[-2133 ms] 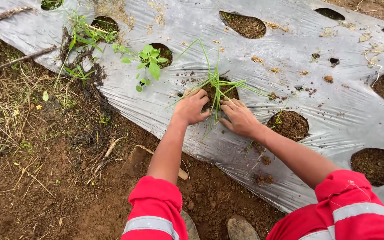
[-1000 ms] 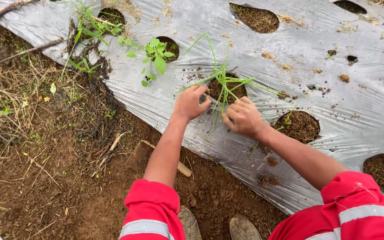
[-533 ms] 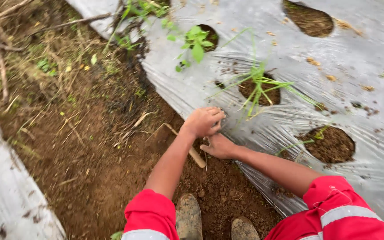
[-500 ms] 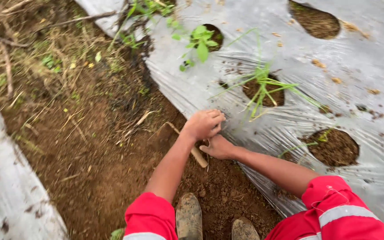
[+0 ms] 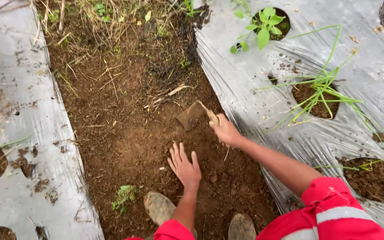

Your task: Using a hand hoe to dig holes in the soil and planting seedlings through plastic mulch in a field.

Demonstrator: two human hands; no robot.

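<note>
Outdoor plot — a bare soil furrow (image 5: pixel 125 133) runs btwn two beds covered w/ silver plastic mulch (image 5: pixel 263 89), planting holes cut in it.

What changed: a couple secs ago both hands were up at a hole in the right bed, pressing round the grassy seedling (image 5: pixel 321 91). They've since pulled off the sheet and dropped into the furrow, so the seedling stands alone in its hole, well beyond the fingertips — that hole looks finished w/, and work has shifted to the loose dirt.

Right hand (image 5: pixel 225 130) is now closed round the handle of a small trowel (image 5: pixel 193 114); the flat, soil-caked blade sticks out past the knuckles, edge resting on the ground. Left hand (image 5: pixel 184 165) lies palm-down on the soil, fingers spread and straight, gripping nothing; blade sits just ahead of its fingertips, slightly apart.

Behind the wrists — two muddy boots (image 5: pixel 158 206). A broad-leaf seedling (image 5: pixel 263 26) fills the hole further out.
</note>
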